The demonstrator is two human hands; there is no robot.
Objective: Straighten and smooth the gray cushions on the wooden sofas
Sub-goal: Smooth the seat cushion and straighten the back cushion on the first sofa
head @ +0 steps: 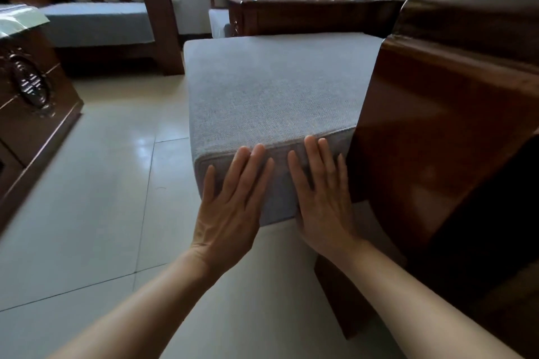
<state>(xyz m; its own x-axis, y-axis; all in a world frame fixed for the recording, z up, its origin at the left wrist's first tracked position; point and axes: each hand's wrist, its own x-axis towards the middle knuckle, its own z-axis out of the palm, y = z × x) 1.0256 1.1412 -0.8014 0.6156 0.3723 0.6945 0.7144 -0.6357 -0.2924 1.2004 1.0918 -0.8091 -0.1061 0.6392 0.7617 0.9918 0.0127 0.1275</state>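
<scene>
Gray cushion (274, 90) on the near wooden sofa (455, 114), both palms flat against its near face.

It lies on the seat just left of the sofa's arm, its near left corner jutting past the frame over the floor tiles (96, 183). The left hand (233, 201) and right hand (323, 198) press side by side, fingers straight and released, grasping nothing. The likely step is pushing the cushion back square. Uneven pressure, heavier on the left hand, could skew it or jam its right edge against the arm, and a hard shove may rumple the cover. Another gray cushion (96, 23) sits on the far left sofa (157, 23).
</scene>
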